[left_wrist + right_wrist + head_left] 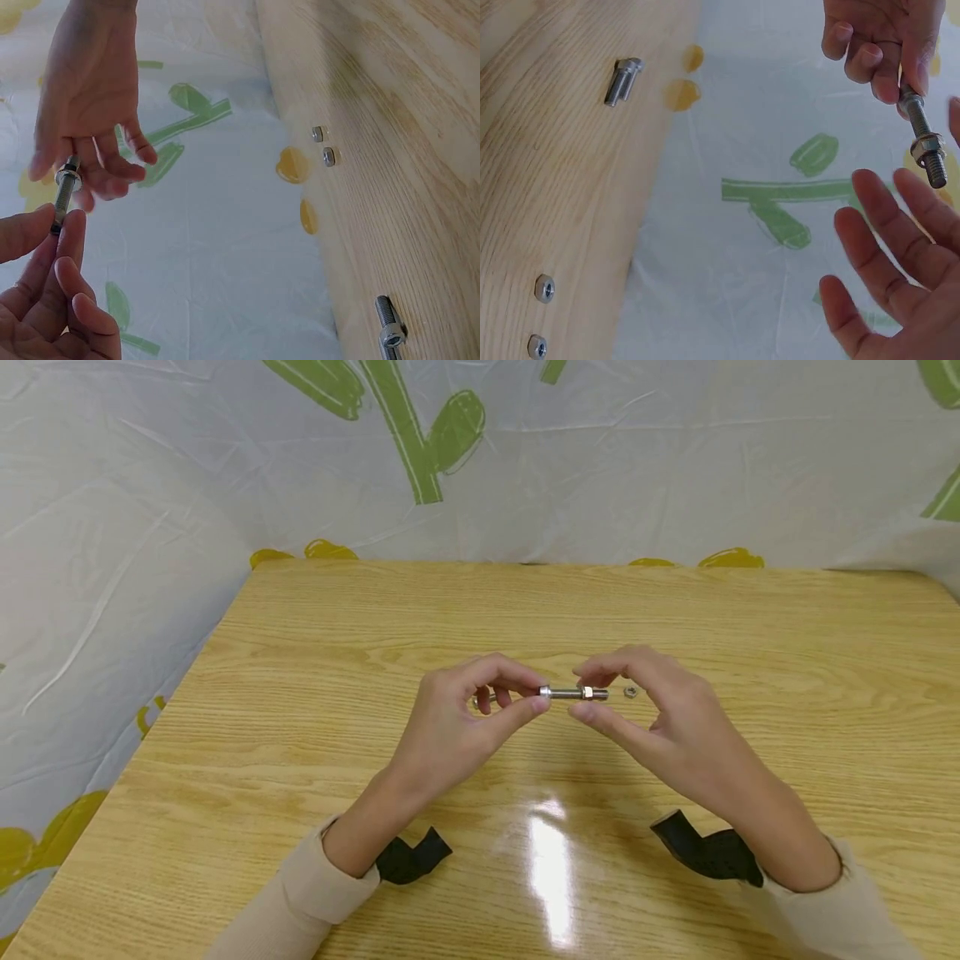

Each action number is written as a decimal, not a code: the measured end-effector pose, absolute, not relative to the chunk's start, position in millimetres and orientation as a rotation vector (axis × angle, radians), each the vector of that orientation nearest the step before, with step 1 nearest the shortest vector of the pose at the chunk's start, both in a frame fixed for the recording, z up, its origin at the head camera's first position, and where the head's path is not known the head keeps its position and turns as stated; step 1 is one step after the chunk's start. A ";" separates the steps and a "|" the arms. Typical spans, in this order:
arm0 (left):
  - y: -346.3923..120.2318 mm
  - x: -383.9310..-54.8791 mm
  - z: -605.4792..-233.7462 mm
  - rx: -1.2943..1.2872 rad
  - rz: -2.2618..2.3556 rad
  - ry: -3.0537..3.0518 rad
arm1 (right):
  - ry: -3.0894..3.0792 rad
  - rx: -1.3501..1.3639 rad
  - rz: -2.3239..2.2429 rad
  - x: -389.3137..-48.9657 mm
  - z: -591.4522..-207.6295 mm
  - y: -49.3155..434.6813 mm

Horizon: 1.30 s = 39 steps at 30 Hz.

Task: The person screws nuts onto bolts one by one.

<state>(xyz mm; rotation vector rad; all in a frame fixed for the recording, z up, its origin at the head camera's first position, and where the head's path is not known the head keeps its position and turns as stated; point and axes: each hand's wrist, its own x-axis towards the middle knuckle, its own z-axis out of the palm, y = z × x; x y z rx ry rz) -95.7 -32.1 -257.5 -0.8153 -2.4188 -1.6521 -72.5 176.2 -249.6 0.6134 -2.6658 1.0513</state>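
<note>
My left hand (457,710) pinches the head of a silver bolt (564,693) between thumb and fingertips, holding it level above the table with the threaded end pointing right. A hex nut (588,692) sits on the thread near that end, with what looks like a washer against it; a short stretch of thread sticks out past the nut. Around the nut, my right hand (678,727) has its thumb and fingers spread and apart from the metal. In the right wrist view its fingers (881,214) stand loose beside the bolt's tip.
Two loose nuts (545,288) (328,157) lie on the wooden table (300,735). Two more bolts (622,81) lie side by side, mostly behind my left hand in the head view. A white cloth with green and yellow shapes hangs past the far edge.
</note>
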 end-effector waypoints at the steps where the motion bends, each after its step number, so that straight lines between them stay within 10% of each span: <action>1: -32.1 -95.7 -257.4 -0.810 -1.650 -2.424 | -2.657 0.630 1.044 -72.3 -249.2 176.4; 39: -31.0 -95.5 -256.8 -0.794 -1.692 -2.434 | -2.591 0.716 1.015 -73.6 -255.6 174.8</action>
